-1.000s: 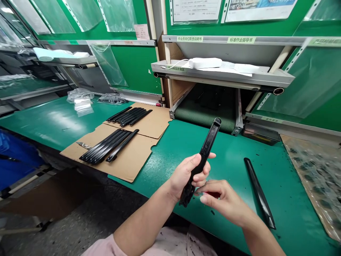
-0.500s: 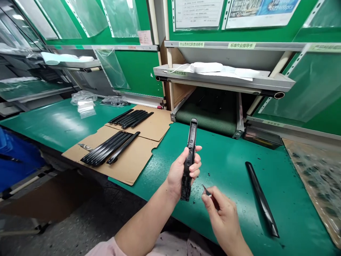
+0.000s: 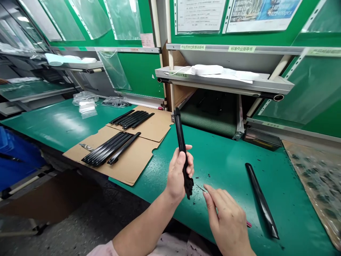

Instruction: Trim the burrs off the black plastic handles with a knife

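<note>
Black bar [image 3: 182, 142] tip past mat [image 3: 226, 167] edge

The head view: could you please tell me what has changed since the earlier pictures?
The left hand has turned the black plastic part onto its edge, its top tilting left. The right hand has let go of the small knife, which now appears to lie on the green mat. The black bars on the cardboard stayed put.

A gray shelf [image 3: 223, 84] holds a white thing [image 3: 207, 69] (it has a thin white cord). Under the shelf lies a green belt [image 3: 207, 124]. Black bars [image 3: 106, 149] sit in rows on brown cardboard [image 3: 133, 170]. Clear bags [image 3: 85, 99] lie on the green table [image 3: 53, 122], near a blue bin [image 3: 13, 160].
</note>
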Tool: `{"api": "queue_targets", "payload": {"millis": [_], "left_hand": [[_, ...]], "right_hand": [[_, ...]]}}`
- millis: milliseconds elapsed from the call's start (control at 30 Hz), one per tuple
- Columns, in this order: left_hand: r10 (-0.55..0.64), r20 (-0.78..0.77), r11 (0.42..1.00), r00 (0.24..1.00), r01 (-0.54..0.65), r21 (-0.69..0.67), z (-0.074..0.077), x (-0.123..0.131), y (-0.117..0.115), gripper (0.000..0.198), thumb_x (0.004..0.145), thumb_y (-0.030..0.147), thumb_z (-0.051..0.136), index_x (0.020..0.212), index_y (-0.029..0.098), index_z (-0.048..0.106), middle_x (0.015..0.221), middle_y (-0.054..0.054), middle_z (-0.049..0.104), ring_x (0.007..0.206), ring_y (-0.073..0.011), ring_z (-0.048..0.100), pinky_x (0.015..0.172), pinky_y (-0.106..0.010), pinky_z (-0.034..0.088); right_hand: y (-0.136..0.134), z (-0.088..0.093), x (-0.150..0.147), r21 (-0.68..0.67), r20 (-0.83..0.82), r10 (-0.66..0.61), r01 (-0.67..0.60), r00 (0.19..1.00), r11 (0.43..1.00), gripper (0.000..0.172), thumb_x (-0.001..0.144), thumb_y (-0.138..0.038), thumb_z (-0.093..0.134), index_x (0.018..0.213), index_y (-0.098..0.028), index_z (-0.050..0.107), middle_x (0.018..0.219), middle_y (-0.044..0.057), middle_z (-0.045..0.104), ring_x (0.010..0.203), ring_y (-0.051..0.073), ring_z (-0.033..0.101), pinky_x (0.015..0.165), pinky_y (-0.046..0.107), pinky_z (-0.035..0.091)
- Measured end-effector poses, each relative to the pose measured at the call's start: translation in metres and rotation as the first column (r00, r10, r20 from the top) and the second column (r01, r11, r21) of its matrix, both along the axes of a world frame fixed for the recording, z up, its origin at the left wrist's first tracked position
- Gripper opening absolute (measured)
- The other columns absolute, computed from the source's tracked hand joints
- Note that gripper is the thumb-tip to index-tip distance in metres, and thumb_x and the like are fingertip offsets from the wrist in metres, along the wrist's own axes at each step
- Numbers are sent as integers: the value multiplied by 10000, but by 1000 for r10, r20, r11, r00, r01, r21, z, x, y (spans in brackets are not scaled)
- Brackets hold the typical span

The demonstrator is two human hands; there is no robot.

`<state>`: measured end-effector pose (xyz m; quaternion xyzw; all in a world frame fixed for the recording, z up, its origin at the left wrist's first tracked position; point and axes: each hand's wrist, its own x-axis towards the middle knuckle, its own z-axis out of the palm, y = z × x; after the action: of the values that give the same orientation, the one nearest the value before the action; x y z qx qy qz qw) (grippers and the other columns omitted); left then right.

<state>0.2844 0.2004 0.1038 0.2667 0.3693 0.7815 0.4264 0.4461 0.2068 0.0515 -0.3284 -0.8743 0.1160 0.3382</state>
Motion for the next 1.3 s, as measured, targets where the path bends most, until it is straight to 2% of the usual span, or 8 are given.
{"api": "queue_targets", "payload": {"millis": [200,267,333,433,667,1000,1100,1300], "left_hand": [[147,-123,984,981,-133,114,3,11,-12,313,921,454,562,1135,229,604,755,5,504,557,-86,418,535,-225,403],[168,-93,979,981,-155,131,6,8,-13,331,921,473,552,1133,224,604,753,3,511,553,-84,419,525,-221,403],[146,-16,982,989,-143,120,9,2,-11,338,931,486,525,1118,214,600,750,4,509,529,-76,404,474,-204,379],[75,112,995,991,-81,50,8,-10,-7,320,941,473,510,1080,196,589,755,6,510,505,-63,389,410,-174,344],[147,159,989,976,-141,-48,-2,-10,-1,288,901,442,590,1040,190,593,776,15,501,544,-64,421,431,-167,391],[243,64,969,968,-245,31,4,6,-12,246,895,428,610,1037,227,606,762,19,483,563,-68,403,470,-168,383],[141,118,990,983,-140,-11,6,3,-11,308,899,465,587,1049,198,613,761,7,512,545,-69,412,433,-167,370],[77,148,981,986,-48,-186,0,-13,-5,401,856,558,599,816,159,581,641,14,533,484,-87,487,427,-205,453]], "right_hand": [[-12,10,-17,102,4,-87,86,996,991,272,1015,-300,450,1097,-137,652,713,57,607,637,209,550,542,315,347],[-11,16,-16,-141,-61,13,-21,998,990,282,1012,-349,455,1025,-181,681,732,51,627,660,204,580,554,294,397],[-6,22,-9,-433,-226,54,-150,973,889,288,1003,-407,471,982,-217,686,759,36,637,664,181,593,570,263,446],[3,26,2,-606,-356,-95,-152,930,781,292,1000,-448,463,1012,-230,658,750,17,610,648,164,572,564,240,460],[-5,10,-10,-212,-142,13,-43,990,976,332,1031,-384,393,1164,-204,637,870,56,653,774,208,609,642,306,469],[-3,4,-23,29,-206,-134,143,969,989,287,982,-260,550,1254,-182,598,889,80,624,772,222,548,720,355,446],[10,14,-16,-64,-311,-226,218,923,974,267,994,-287,533,1231,-203,621,895,63,628,767,203,556,683,324,434],[11,16,-6,-402,-277,92,-203,957,893,231,1021,-340,469,1159,-294,649,882,7,627,762,156,572,635,277,419]]}}
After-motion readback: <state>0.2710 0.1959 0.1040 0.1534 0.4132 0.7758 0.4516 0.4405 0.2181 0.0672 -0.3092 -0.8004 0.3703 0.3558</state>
